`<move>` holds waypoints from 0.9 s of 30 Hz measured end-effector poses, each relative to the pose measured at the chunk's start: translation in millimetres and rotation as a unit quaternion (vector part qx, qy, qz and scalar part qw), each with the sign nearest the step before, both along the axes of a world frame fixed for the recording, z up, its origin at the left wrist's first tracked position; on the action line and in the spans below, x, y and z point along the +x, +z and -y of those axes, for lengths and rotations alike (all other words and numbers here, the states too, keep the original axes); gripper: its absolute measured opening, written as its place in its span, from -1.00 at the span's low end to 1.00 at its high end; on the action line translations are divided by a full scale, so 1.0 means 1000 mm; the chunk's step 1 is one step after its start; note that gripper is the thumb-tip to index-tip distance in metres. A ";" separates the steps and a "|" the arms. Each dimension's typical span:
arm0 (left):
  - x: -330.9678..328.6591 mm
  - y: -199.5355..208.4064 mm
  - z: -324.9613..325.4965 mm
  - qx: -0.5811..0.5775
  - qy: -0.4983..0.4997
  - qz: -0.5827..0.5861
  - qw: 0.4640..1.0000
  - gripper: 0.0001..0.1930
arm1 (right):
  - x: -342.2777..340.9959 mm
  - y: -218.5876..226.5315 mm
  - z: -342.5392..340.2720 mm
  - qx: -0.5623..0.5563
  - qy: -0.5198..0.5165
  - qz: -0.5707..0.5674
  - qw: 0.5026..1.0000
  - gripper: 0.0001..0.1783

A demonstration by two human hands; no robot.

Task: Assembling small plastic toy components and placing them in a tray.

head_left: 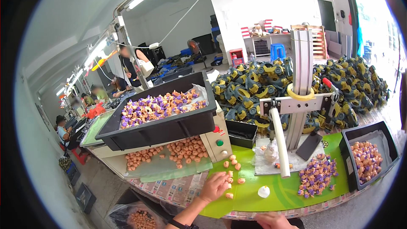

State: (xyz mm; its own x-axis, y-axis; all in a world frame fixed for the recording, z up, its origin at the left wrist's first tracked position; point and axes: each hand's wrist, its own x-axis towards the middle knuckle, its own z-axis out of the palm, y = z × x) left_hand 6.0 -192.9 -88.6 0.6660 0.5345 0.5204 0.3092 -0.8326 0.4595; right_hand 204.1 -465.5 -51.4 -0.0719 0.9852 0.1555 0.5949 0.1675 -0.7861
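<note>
Round peach toy parts (241, 181) lie on the green mat (254, 204) at the fingertips of the left hand (215, 185) — curled, grip unclear — with the right hand (273, 220), also unreadable, farther off

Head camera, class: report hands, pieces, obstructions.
Left hand at peach pieces on green mat. Right hand at picture's lower edge, grip unclear. White container standing clear, right of left hand.

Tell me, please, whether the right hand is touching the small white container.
Apart: the head view shows green mat between the right hand and the small white container.
</note>
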 end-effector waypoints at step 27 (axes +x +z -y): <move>0.051 -0.004 0.038 0.163 0.122 -0.091 0.975 -0.46 | 0.035 -0.059 -0.075 0.199 -0.204 -0.096 0.954 -0.68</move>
State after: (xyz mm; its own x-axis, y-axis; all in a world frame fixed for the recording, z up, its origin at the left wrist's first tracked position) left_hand 56.8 -230.8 -92.8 0.6372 0.5143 0.5740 0.5675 -0.8170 0.1022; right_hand 238.9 -390.4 -110.1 0.3727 0.7849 0.4950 0.5265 0.2604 -0.8093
